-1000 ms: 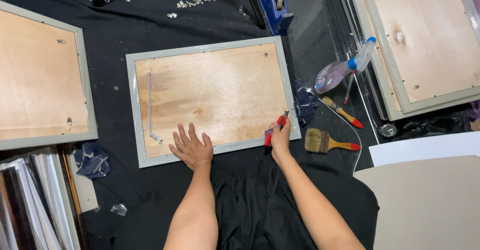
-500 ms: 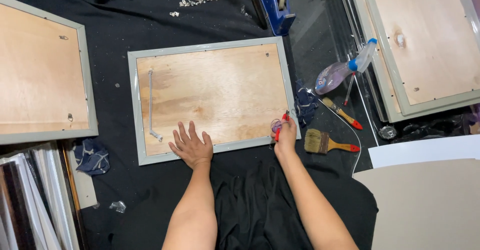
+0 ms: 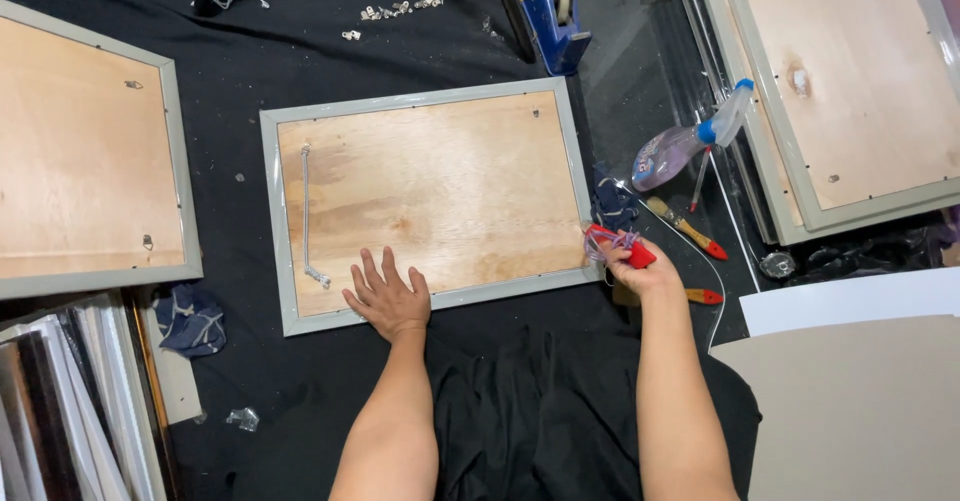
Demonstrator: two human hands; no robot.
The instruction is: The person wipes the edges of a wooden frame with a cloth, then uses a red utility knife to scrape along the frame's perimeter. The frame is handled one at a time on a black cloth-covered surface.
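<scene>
A picture frame [image 3: 420, 101] lies face down on black cloth, grey rim around a plywood back, with a wire [image 3: 306, 211] strung along its left side. My left hand [image 3: 388, 296] rests flat on the frame's lower edge, fingers spread. My right hand [image 3: 635, 264] sits just off the frame's lower right corner, closed on red-handled pliers [image 3: 625, 246] with a loop of thin wire around them.
A second face-down frame [image 3: 80, 161] lies at left, a third [image 3: 850, 81] at upper right. A spray bottle [image 3: 690, 141], a red-tipped brush [image 3: 688, 227], blue rags [image 3: 190, 318], small metal hangers [image 3: 395, 9], stacked frames [image 3: 70, 411] and grey boards [image 3: 860, 401] surround me.
My right hand with the pliers has drifted slightly right, off the frame's corner and over the paintbrush. The left hand has stayed flat on the frame.
</scene>
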